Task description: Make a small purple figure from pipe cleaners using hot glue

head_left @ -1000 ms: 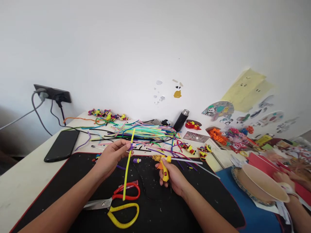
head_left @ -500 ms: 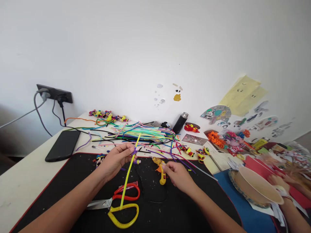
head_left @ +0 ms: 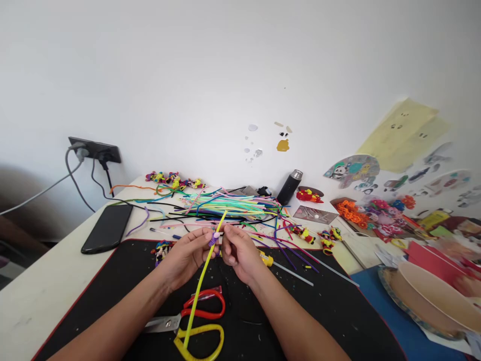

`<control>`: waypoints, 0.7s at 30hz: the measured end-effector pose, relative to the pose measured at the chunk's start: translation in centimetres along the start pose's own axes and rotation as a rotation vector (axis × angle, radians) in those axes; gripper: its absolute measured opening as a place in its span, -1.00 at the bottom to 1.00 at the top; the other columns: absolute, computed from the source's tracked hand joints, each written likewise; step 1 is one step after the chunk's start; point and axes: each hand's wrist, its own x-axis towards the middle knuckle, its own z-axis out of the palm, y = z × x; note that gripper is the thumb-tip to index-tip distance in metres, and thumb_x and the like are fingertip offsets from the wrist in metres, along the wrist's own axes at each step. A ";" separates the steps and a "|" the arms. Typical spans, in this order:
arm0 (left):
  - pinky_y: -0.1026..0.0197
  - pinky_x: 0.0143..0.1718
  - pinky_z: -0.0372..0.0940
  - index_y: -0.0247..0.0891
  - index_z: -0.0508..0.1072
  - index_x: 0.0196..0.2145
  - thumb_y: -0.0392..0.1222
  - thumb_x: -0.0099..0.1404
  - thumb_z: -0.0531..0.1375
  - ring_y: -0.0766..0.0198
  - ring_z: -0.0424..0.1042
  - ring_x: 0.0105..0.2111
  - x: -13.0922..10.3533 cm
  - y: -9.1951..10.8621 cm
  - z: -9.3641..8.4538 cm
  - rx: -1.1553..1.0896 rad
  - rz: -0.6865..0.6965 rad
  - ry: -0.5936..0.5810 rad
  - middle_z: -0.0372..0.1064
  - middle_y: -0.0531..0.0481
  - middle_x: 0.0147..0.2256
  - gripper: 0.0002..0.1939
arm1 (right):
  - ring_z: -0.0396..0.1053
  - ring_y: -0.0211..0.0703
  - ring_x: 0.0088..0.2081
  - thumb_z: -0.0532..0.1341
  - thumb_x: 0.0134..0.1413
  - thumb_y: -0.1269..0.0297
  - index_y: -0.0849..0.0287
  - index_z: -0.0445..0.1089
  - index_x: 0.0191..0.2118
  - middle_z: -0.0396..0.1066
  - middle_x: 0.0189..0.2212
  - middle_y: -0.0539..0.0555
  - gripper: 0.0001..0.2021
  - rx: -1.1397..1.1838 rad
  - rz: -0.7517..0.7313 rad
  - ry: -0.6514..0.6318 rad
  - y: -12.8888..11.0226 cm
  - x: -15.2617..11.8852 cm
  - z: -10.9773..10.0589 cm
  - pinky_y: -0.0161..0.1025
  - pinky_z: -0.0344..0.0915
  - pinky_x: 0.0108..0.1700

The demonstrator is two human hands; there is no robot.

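White paint covers the wall [head_left: 188, 90] behind the pale tabletop [head_left: 48, 286], broken by a black socket strip [head_left: 95, 149] with cables at the left and stickers and yellow paper sheets [head_left: 394, 133] at the right. Along the tabletop's far edge lie small figures [head_left: 174, 179], a loose heap of coloured pipe cleaners [head_left: 229, 205] and a black flask [head_left: 289, 188], leaning.

A black mat [head_left: 319, 311] edged in red takes up the near part of the tabletop; a phone [head_left: 107, 228] lies just beside its far left corner. Over the mat's far edge, the left hand [head_left: 191, 248] pinches a purple coil [head_left: 213, 239] with a yellow strip [head_left: 201, 286] slanting past it, the lower end in front of the scissors [head_left: 171, 323] near the mat's near edge. The right hand [head_left: 240, 250] has thumb and finger drawn together right by the coil; whether anything is between them is too small to tell. Beyond its wrist shows part of a yellow glue gun [head_left: 267, 259], a clear stick [head_left: 293, 273] reaching right from it.

Past the mat's right edge, a bowl [head_left: 436, 291] sits above a blue surface [head_left: 394, 331].
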 end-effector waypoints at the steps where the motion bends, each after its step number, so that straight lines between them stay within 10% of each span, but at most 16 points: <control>1: 0.35 -0.39 0.39 -0.33 0.62 -0.38 -0.13 0.10 0.55 0.32 0.47 -0.43 0.0 0.0 0.0 -0.001 -0.007 -0.006 0.53 -0.05 -0.44 -0.73 | -0.01 -0.48 -0.75 0.48 0.03 -0.09 0.21 0.48 -0.22 0.24 -0.69 -0.18 -0.55 0.017 0.010 -0.017 -0.2 0.1 0.1 -0.43 -0.23 -0.70; 21: 0.35 -0.39 0.44 -0.32 0.63 -0.38 -0.11 0.02 0.59 0.30 0.52 -0.39 0.1 -0.4 -0.1 0.026 -0.076 0.050 0.54 -0.04 -0.41 -0.69 | -0.06 -0.46 -0.75 0.50 -0.03 -0.07 0.19 0.44 -0.34 0.14 -0.74 -0.22 -0.58 0.103 0.048 -0.043 -0.1 0.8 -0.5 -0.42 -0.22 -0.69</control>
